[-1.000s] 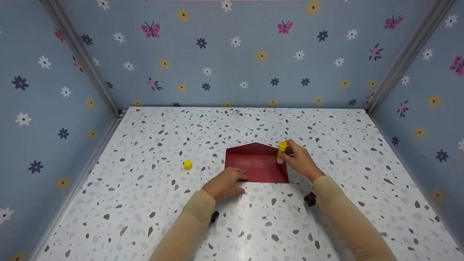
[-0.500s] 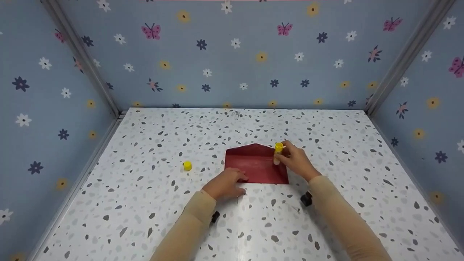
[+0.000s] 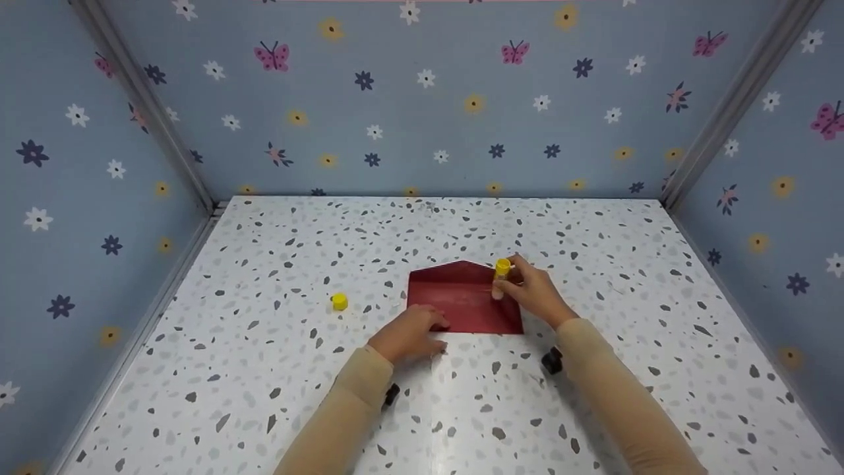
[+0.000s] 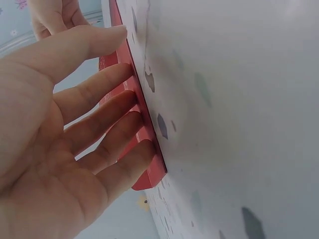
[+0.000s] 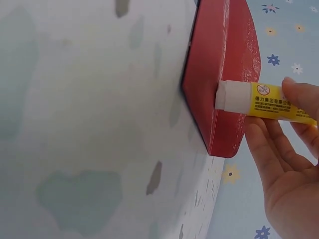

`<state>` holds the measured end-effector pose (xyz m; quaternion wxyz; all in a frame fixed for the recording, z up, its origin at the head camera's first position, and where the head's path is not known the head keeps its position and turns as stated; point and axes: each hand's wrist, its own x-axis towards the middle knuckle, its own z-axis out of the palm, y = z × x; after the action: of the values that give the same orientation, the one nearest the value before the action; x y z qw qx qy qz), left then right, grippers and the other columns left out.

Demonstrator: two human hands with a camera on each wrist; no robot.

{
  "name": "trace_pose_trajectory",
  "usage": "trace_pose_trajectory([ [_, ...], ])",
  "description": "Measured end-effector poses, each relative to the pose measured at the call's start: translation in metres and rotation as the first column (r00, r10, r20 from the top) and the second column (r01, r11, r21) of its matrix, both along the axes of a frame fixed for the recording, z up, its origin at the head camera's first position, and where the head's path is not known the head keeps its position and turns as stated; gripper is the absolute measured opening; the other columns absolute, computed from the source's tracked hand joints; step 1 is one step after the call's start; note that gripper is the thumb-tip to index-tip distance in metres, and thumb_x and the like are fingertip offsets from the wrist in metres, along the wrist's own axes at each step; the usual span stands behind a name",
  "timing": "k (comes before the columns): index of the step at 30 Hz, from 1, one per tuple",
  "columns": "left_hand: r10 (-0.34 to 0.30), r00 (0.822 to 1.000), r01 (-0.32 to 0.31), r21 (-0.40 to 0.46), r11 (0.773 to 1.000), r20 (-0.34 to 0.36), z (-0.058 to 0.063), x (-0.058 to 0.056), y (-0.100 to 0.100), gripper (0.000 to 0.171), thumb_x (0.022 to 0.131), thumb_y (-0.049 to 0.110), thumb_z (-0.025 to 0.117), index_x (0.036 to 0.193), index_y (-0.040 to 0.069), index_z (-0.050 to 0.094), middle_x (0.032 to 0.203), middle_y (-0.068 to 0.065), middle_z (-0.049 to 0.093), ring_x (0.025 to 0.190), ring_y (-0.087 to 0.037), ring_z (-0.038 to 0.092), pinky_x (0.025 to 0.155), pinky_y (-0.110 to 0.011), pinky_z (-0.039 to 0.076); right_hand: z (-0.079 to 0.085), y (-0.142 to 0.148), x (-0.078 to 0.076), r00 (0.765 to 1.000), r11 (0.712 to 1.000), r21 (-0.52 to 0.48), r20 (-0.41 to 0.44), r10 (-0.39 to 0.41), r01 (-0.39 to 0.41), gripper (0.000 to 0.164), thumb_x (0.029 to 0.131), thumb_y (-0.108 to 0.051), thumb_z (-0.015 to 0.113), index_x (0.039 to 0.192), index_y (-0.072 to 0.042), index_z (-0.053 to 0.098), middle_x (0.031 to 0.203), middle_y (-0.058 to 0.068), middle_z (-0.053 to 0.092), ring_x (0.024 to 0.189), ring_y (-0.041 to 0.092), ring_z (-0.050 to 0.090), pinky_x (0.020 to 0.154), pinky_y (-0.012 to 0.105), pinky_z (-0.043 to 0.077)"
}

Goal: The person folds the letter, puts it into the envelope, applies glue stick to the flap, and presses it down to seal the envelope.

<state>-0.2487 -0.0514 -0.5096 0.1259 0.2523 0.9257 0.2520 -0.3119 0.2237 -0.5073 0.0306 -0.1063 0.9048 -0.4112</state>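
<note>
A red envelope (image 3: 461, 310) lies on the speckled table with its pointed flap folded out toward the back. My left hand (image 3: 410, 332) rests on its lower left part; in the left wrist view the fingertips (image 4: 142, 149) touch the red paper, fingers nearly straight and spread. With thumb and fingers my right hand (image 3: 537, 290) grips a yellow glue stick (image 3: 502, 269), glue end down. In the right wrist view the white end of the glue stick (image 5: 234, 96) meets the envelope (image 5: 199, 74) near the flap's fold, where whitish streaks show.
A yellow cap (image 3: 339, 301) sits on the table (image 3: 264, 356) to the left of the envelope. Flower-patterned panels (image 3: 422, 99) enclose the table at the back and both sides. Black wrist cameras (image 3: 552, 361) hang under the sleeves.
My right hand has slid left along the envelope with the glue stick, away from its right edge. The left hand has stayed in place.
</note>
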Motion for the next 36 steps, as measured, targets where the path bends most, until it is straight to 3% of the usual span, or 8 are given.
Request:
trace_pose_trajectory([
  [8,-0.024,0.999,0.023,-0.036,0.999,-0.024,0.000,-0.001,0.002,0.039,0.090,0.023,0.075,0.126,0.008,0.070,0.125,-0.004,0.066,0.123,-0.022,0.053,0.107,-0.034,0.042,0.000,-0.004,0.001,1.000,1.000,0.007,-0.025,0.007,-0.007,0.036,0.097,-0.023,0.069,0.129,-0.015,0.054,0.116,0.012,0.067,0.107,0.028,0.063,0.092,0.042,0.054],
  [15,0.013,0.999,-0.013,-0.014,1.000,0.037,0.000,0.001,0.003,0.042,0.090,0.025,0.076,0.128,0.010,0.069,0.128,-0.004,0.064,0.127,-0.024,0.051,0.109,-0.037,0.040,-0.002,-0.017,0.001,1.000,1.000,0.021,-0.015,0.008,-0.008,0.036,0.096,-0.025,0.070,0.127,-0.016,0.055,0.110,0.009,0.067,0.098,0.026,0.060,0.090,0.040,0.053],
  [24,0.030,0.998,-0.029,-0.005,1.000,0.060,0.001,0.000,0.002,0.043,0.090,0.027,0.076,0.130,0.012,0.068,0.128,-0.001,0.065,0.127,-0.023,0.052,0.109,-0.038,0.040,-0.002,-0.032,0.000,0.999,1.000,0.023,-0.026,0.022,-0.021,0.041,0.096,-0.029,0.071,0.131,-0.015,0.054,0.120,0.012,0.068,0.107,0.027,0.062,0.099,0.046,0.048],
  [36,-0.030,0.999,0.030,-0.023,0.999,-0.013,-0.003,-0.003,0.001,0.040,0.091,0.026,0.076,0.127,0.009,0.070,0.127,-0.004,0.067,0.124,-0.023,0.054,0.109,-0.037,0.040,-0.006,-0.048,-0.003,0.995,0.998,-0.005,-0.084,0.055,-0.056,0.036,0.094,-0.024,0.072,0.126,-0.014,0.058,0.109,0.008,0.069,0.100,0.024,0.062,0.095,0.042,0.049],
])
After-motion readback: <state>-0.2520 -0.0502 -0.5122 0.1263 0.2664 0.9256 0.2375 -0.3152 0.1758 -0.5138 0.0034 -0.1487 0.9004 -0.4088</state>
